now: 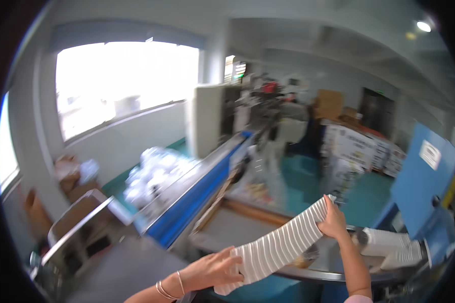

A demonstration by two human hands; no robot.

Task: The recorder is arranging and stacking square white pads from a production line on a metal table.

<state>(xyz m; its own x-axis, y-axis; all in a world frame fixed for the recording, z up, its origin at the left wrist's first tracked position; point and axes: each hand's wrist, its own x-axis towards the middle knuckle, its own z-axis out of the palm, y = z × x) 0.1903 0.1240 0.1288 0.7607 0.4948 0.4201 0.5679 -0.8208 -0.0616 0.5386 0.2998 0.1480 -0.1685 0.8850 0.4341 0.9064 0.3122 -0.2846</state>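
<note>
A long stack of nested white paper cups lies slantwise between my two hands, lower at the left and higher at the right. My left hand, with thin bangles at its wrist, grips the lower end. At the upper end, my right hand is wrapped round the stack with the thumb on top. More stacked white cups lie at the right, beside the blue machine part and apart from my right hand.
A blue conveyor belt runs away from me at the left of centre. Below the window lies a heap of clear plastic bags. A grey surface is at near left, a blue panel at right. Cartons stand farther back.
</note>
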